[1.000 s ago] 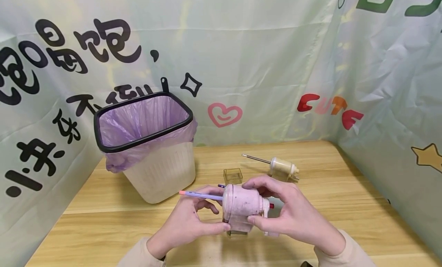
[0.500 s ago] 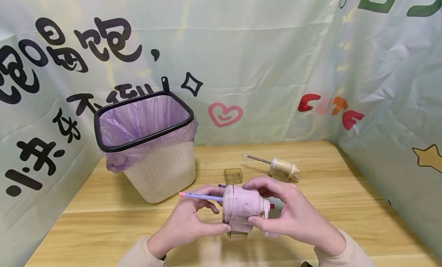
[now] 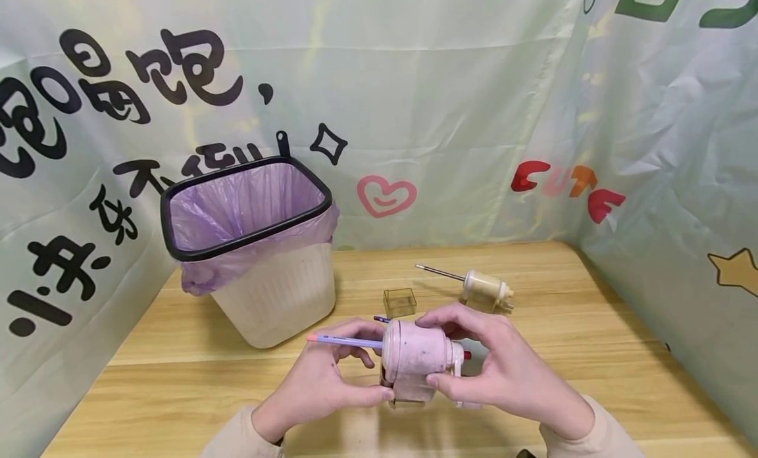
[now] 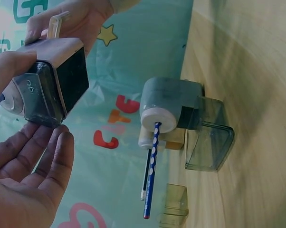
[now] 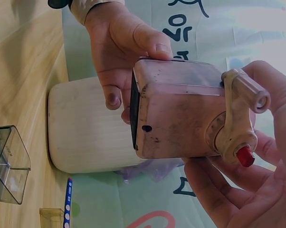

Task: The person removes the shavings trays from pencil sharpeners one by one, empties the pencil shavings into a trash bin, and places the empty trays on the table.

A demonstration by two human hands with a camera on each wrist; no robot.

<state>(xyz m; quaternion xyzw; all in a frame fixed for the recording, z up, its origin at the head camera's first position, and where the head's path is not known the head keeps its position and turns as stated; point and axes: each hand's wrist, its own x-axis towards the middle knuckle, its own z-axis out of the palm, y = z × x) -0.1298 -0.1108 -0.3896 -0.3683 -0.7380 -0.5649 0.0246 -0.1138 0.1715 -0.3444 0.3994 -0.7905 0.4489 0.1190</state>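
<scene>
My right hand (image 3: 503, 366) grips the crank end of a pink pencil sharpener (image 3: 420, 349), held above the wooden table. A lilac pencil (image 3: 349, 342) with a pink end sticks out of its front. In the right wrist view the crank (image 5: 233, 114) and a red knob (image 5: 245, 156) show between thumb and fingers. My left hand (image 3: 322, 385) is at the sharpener's front. Seen from the left wrist, its thumb presses one side of the clear shavings drawer (image 4: 36, 92) and its fingertips touch the opposite side. The drawer sits at the sharpener's body.
A white bin (image 3: 278, 293) with a purple liner stands left. Behind my hands lie a yellowish see-through drawer (image 3: 399, 303) and a yellow sharpener (image 3: 485, 288) holding a pencil. A grey-blue sharpener (image 4: 166, 97) holds a dotted blue pencil (image 4: 152, 175), beside another clear drawer (image 4: 209, 147).
The pink sharpener and the lilac pencil have sunk very slightly. Both hands keep their hold, and the things on the table stay where they were.
</scene>
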